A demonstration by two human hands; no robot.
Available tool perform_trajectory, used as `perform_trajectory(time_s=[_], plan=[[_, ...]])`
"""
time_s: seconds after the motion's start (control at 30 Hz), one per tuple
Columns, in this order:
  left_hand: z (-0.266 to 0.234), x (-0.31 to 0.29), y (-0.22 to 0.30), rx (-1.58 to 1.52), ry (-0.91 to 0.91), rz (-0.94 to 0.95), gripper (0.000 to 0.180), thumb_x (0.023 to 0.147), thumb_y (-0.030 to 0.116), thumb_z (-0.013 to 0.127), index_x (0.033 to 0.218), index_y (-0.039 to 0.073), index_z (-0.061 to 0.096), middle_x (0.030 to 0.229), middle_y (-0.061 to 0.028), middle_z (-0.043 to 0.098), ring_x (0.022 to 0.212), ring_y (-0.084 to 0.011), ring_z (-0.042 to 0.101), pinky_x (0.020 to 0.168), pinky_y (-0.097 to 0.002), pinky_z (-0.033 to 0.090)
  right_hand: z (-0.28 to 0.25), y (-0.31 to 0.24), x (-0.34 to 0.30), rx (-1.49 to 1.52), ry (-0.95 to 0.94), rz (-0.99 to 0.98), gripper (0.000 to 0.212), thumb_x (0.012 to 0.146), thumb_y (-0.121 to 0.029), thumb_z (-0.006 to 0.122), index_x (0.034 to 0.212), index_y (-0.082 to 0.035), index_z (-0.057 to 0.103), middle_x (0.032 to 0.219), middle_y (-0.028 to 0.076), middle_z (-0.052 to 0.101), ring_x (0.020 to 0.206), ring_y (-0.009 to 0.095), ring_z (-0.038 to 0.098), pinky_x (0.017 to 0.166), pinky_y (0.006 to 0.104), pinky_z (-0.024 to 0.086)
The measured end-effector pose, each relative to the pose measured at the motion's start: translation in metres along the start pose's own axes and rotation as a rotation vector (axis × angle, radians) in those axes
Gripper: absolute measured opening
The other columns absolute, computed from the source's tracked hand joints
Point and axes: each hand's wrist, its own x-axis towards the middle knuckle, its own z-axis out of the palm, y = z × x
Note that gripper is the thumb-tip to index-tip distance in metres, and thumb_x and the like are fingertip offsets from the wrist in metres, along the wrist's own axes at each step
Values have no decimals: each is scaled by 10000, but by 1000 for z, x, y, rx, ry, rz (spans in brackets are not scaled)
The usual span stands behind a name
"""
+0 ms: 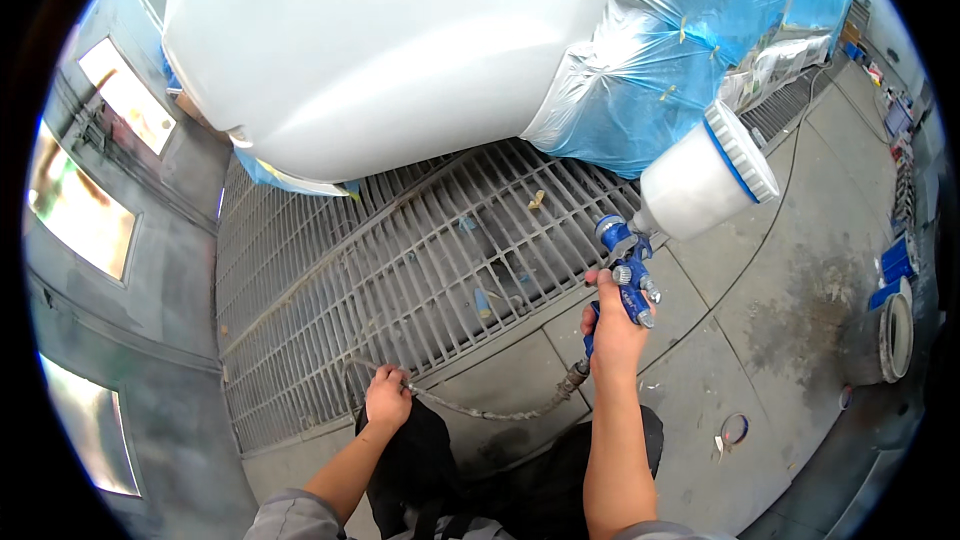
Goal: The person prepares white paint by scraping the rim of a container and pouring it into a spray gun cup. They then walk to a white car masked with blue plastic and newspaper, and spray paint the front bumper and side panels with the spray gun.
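Note:
My right hand (616, 328) is wrapped around the handle of a blue spray gun (628, 275). A white paint cup (695, 185) with a blue ring and ribbed lid sits on the gun, tilted to the upper right. From the bottom of the handle an air hose (490, 412), crusted with paint, sags across to my left side. My left hand (388, 396) is closed around that hose above my knee. Ahead of both hands stands a pale grey car body panel (380, 50), smooth and rounded. Blue and clear masking film (650, 70) covers the part to its right.
A metal floor grating (400, 260) runs under the car. On the concrete floor (740, 340) lie a thin dark cable (765, 240) and a roll of tape (735, 429). A grey bucket (880, 340) stands at the right. The booth wall (175, 390) with bright windows rises at the left.

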Motion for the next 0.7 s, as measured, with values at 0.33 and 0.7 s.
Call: perform_trajectory(time_s=[0.33,0.7], plan=[[12,37,28,276,-345,-96,318,866,292,712,1162,176,712,1313,-72,617,1172,-308,641,956,-464,537,-34,0,64,56,-20,-29,174,975,-159,681,1003,12,663,821,54,670,465,86,494,406,258,366],[-13,85,41,439,-414,-98,397,867,374,746,1159,109,695,1272,-162,596,1155,-360,636,948,-475,541,-60,4,102,23,-39,-44,147,962,-111,682,1020,17,724,641,-19,560,518,52,469,471,248,344]])
